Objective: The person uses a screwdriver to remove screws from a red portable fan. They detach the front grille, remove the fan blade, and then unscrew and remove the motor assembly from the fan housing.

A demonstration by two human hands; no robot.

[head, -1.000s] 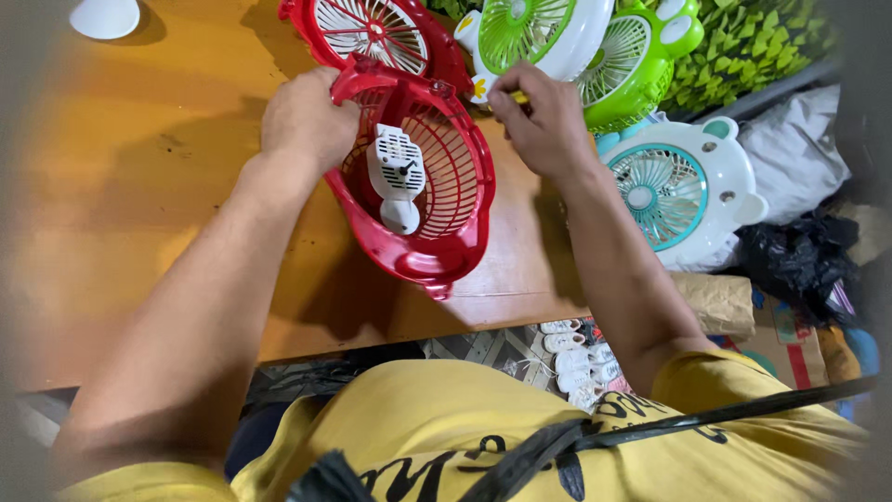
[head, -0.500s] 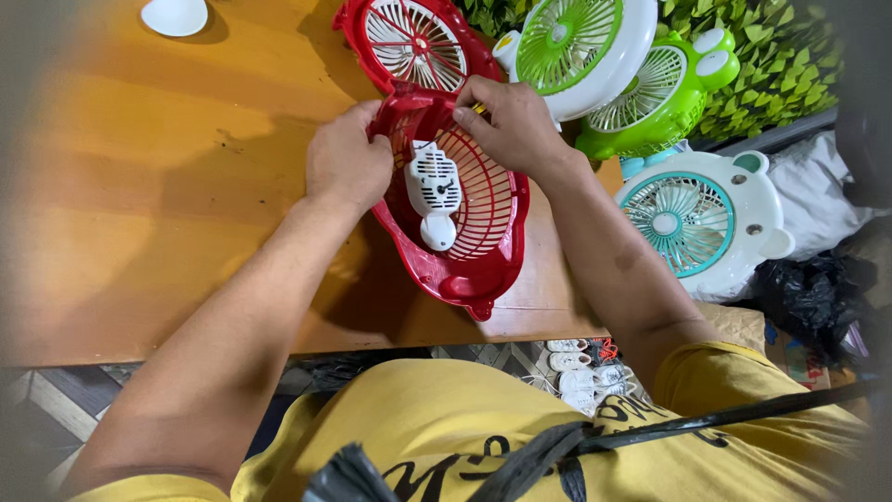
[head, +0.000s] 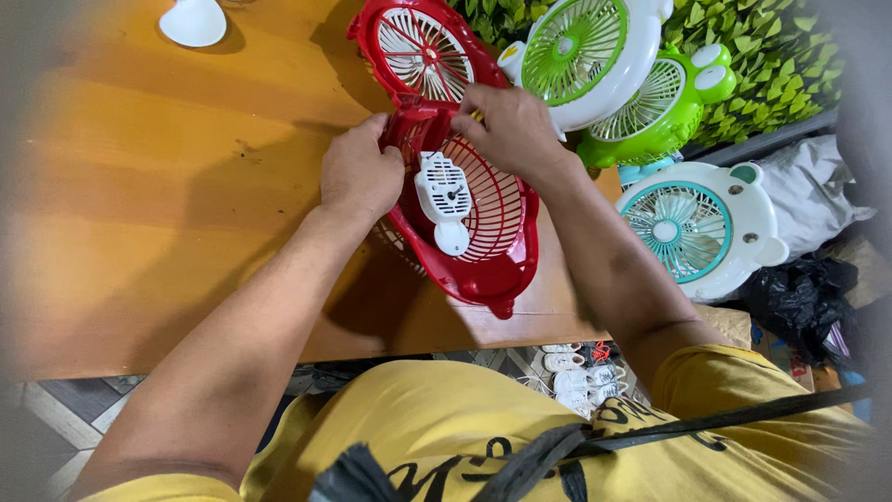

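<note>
Head view: red fan housing (head: 483, 237) sits tilted at the wooden table (head: 139, 186) edge. Our left hand (head: 360, 172) and right hand (head: 509, 128) both pinch its upper rim. We judge it light, thin, brittle plastic; grip the rim, not the grille.

**Both hands up at table edge, fingers curled**

Left hand (head: 360, 177) was knuckles-up, back of hand toward camera, fingers bent down and closed in a grip, thumb side toward centre. Left forearm ran long and bare from lower left up to the wrist, wrist roughly straight. Right hand (head: 506, 130) sat slightly farther out, back of hand also up, fingers curled and pinched downward, fingertips hidden under the hand. Right forearm came in from lower right, elbow bent near the torso. Hands were close together, not touching. Both arms bare below short yellow sleeves.
</note>
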